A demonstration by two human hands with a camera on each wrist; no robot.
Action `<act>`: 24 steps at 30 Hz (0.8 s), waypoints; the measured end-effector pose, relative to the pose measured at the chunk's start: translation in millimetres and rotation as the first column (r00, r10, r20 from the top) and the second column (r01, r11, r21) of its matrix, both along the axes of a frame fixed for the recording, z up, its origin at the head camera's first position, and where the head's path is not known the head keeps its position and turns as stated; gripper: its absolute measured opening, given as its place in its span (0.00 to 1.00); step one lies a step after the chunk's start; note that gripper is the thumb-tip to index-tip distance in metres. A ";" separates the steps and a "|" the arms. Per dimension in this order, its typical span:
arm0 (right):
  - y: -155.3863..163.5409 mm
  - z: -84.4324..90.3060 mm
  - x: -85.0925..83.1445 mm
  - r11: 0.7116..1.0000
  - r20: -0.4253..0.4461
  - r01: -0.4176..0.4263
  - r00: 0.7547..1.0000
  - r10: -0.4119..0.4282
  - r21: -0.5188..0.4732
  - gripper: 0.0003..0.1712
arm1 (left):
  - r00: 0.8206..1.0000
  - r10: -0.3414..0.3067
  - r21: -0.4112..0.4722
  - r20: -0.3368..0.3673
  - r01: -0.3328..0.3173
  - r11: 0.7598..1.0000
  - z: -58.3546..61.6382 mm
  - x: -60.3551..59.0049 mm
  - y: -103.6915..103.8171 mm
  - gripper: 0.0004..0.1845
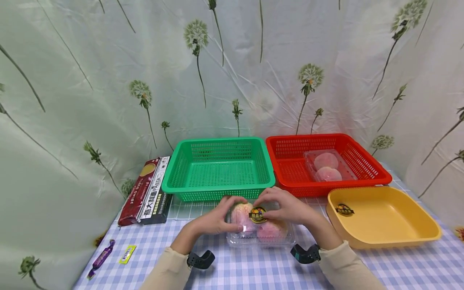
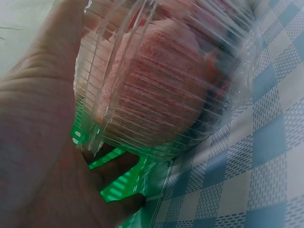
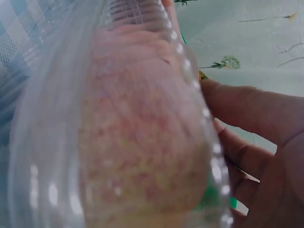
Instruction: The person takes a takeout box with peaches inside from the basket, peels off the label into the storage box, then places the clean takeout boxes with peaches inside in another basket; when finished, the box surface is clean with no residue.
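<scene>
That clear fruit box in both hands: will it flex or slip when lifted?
The clear box has thin ribbed plastic walls, so it will probably flex if squeezed. Its glossy surface looks somewhat slippery; the left hand and right hand gripping opposite ends should steady it. The two round peaches inside fill it snugly, so they likely will not roll much.

Perhaps home tabletop, checked tablecloth (image 1: 398, 266), dandelion curtain (image 1: 108, 80)

Both hands (image 1: 253, 215) hold a clear peach box (image 1: 259, 229) on the checked table (image 1: 253, 270).
</scene>
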State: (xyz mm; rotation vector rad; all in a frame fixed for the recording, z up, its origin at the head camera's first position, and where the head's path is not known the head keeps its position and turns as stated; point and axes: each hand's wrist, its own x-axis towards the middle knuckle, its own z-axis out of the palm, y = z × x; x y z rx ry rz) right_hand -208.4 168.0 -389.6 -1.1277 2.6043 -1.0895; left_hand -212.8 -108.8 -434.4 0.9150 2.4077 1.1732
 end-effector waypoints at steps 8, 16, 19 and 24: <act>-2.7 3.7 2.6 0.998 0.012 -0.059 0.998 0.060 -0.030 0.18 | 1.000 -0.004 0.002 0.019 0.003 1.000 1.4 0.8 0.7 0.40; -5.7 6.8 6.5 0.996 -0.048 -0.088 0.995 0.089 0.023 0.21 | 1.000 -0.007 -0.004 0.026 0.007 1.000 3.1 1.4 0.3 0.40; -6.8 10.0 9.5 0.995 -0.057 -0.092 0.994 0.094 0.033 0.20 | 0.999 -0.007 -0.003 0.033 0.007 1.000 3.5 1.3 0.2 0.40; -9.1 13.5 13.4 0.992 -0.110 -0.117 0.987 0.121 0.042 0.17 | 0.999 -0.007 -0.003 0.041 0.007 1.000 4.0 1.5 -0.5 0.40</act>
